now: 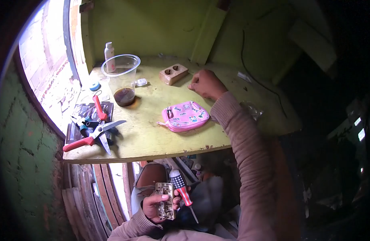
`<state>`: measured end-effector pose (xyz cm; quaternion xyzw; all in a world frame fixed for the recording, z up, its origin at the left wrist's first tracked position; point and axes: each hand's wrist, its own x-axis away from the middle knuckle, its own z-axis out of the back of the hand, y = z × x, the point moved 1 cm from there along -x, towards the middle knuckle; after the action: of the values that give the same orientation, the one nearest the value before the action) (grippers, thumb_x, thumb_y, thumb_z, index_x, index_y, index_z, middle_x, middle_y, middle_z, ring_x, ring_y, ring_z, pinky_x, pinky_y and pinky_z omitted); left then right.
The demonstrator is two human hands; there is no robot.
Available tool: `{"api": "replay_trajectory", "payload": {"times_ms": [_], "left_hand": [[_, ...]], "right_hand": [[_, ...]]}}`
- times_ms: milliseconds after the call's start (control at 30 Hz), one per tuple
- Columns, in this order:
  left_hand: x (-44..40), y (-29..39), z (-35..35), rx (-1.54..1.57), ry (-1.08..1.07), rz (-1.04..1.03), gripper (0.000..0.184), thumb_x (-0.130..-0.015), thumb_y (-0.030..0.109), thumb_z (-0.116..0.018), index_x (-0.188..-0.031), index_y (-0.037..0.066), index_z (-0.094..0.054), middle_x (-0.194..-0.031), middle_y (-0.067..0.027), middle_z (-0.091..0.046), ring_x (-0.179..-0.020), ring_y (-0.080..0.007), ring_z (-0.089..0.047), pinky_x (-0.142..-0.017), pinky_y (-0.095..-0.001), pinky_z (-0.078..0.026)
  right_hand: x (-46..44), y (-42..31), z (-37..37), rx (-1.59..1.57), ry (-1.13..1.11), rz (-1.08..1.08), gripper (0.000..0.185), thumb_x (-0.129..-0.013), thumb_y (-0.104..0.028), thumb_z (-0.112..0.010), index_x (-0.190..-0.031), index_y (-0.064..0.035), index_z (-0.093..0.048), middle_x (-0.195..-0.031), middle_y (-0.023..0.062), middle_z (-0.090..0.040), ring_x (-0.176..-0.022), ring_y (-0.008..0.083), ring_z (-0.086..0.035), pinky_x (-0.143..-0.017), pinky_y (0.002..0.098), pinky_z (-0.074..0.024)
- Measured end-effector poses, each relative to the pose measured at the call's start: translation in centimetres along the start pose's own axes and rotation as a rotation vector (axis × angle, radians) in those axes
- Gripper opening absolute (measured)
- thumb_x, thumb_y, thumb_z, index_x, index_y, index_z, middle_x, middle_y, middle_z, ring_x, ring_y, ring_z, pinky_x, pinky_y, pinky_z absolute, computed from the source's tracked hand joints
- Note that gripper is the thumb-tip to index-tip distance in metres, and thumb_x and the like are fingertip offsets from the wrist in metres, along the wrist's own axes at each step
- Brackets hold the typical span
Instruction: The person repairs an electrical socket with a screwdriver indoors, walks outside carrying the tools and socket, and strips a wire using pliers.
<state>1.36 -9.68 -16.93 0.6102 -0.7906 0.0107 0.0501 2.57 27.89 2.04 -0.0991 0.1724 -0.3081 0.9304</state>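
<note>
Below the table's front edge, my left hand grips the opened back of an electrical socket, whose metal contacts show. The same hand also keeps hold of a screwdriver with a stars-and-stripes handle, its shaft pointing down to the right. My right hand rests on the tabletop with its fingers curled in a pinch; whatever lies between them is hidden. Just left of it is a wooden-coloured socket cover with two round openings. A pink patterned zip pouch lies in front of my right hand.
Red-handled shears lie on a dark case at the table's left. Behind them stand a clear plastic cup with dark liquid and a white bottle. A black cable hangs down the back wall onto the table's right side.
</note>
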Motion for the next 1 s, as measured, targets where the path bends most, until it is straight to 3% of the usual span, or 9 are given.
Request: {"api": "replay_trajectory", "payload": {"times_ms": [100,233,500,633,700,733,800,933,1000], "left_hand": [[0.4,0.1,-0.2,0.095,-0.018,-0.046,0.034,-0.088,0.014,-0.060,-0.116,-0.004,-0.058,-0.093,-0.0160,-0.062,-0.081,-0.0256,-0.068,-0.070,-0.0360,-0.060],[0.2,0.5,0.0,0.074,0.015,-0.057,0.035,-0.088,0.014,-0.059,-0.117,-0.004,-0.057,-0.094,-0.0152,-0.063,-0.081,-0.0252,-0.069,-0.070,-0.0383,-0.061],[0.1,0.6,0.5,0.088,0.024,-0.056,0.036,-0.086,0.014,-0.060,-0.117,-0.005,-0.058,-0.096,-0.0156,-0.062,-0.082,-0.0245,-0.069,-0.072,-0.0365,-0.061],[0.1,0.6,0.4,0.101,0.024,-0.089,0.038,-0.085,0.014,-0.061,-0.117,-0.007,-0.058,-0.098,-0.0172,-0.062,-0.082,-0.0256,-0.066,-0.077,-0.0343,-0.060],[0.2,0.7,0.8,0.098,0.074,-0.094,0.036,-0.084,0.014,-0.061,-0.115,-0.005,-0.059,-0.095,-0.0162,-0.061,-0.082,-0.0257,-0.065,-0.075,-0.0354,-0.058],[0.1,0.8,0.8,0.088,0.123,-0.108,0.034,-0.084,0.014,-0.060,-0.113,-0.002,-0.059,-0.092,-0.0151,-0.061,-0.082,-0.0258,-0.063,-0.073,-0.0365,-0.057],[0.0,0.9,0.5,0.091,0.113,-0.110,0.034,-0.083,0.015,-0.061,-0.112,-0.003,-0.059,-0.092,-0.0149,-0.061,-0.080,-0.0250,-0.062,-0.073,-0.0359,-0.057],[-0.5,1.1,1.0,0.073,0.106,-0.176,0.032,-0.085,0.013,-0.062,-0.109,-0.008,-0.058,-0.090,-0.0176,-0.060,-0.079,-0.0254,-0.060,-0.073,-0.0336,-0.057],[-0.6,1.2,0.7,0.047,0.119,-0.209,0.032,-0.085,0.013,-0.062,-0.109,-0.007,-0.058,-0.088,-0.0173,-0.060,-0.078,-0.0250,-0.060,-0.072,-0.0336,-0.056]], "right_hand": [[-0.4,0.2,0.1,0.058,-0.109,-0.004,0.018,-0.079,-0.014,-0.071,-0.085,0.0026,-0.072,-0.089,0.0262,-0.069,-0.084,0.0385,-0.069,-0.076,0.0439,-0.0548],[-0.1,0.1,-0.3,0.287,-0.234,0.028,0.018,-0.078,-0.013,-0.069,-0.086,0.0034,-0.071,-0.087,0.0282,-0.068,-0.083,0.0389,-0.069,-0.075,0.0444,-0.0550],[1.0,0.5,1.1,-0.019,-0.205,0.073,0.011,-0.075,-0.006,-0.063,-0.081,0.0008,-0.069,-0.075,0.0181,-0.068,-0.068,0.0209,-0.066,-0.065,0.0368,-0.0524],[1.7,0.5,2.9,-0.168,-0.177,-0.060,0.010,-0.077,-0.002,-0.064,-0.085,0.0006,-0.068,-0.079,0.0153,-0.068,-0.069,0.0223,-0.065,-0.065,0.0351,-0.0534],[2.5,1.8,5.1,-1.153,0.158,-0.226,0.013,-0.087,-0.004,-0.063,-0.097,0.0049,-0.062,-0.086,0.0115,-0.064,-0.078,0.0214,-0.064,-0.069,0.0315,-0.0539],[2.8,2.4,5.7,-1.147,0.163,-0.223,0.013,-0.087,-0.004,-0.063,-0.097,0.0049,-0.062,-0.086,0.0115,-0.064,-0.078,0.0214,-0.064,-0.069,0.0315,-0.0539],[3.3,4.2,6.8,-1.676,0.509,-0.349,0.009,-0.088,-0.001,-0.058,-0.096,0.0043,-0.056,-0.095,0.0131,-0.059,-0.087,0.0236,-0.063,-0.072,0.0342,-0.0559],[3.0,5.9,7.1,-1.947,0.652,-0.320,0.008,-0.088,-0.001,-0.058,-0.092,0.0042,-0.053,-0.097,0.0139,-0.056,-0.086,0.0221,-0.060,-0.065,0.0307,-0.0519],[2.7,5.9,7.0,-1.953,0.611,-0.242,0.010,-0.086,-0.006,-0.062,-0.089,0.0003,-0.054,-0.086,0.0103,-0.056,-0.068,0.0181,-0.054,-0.055,0.0283,-0.0442]]}}
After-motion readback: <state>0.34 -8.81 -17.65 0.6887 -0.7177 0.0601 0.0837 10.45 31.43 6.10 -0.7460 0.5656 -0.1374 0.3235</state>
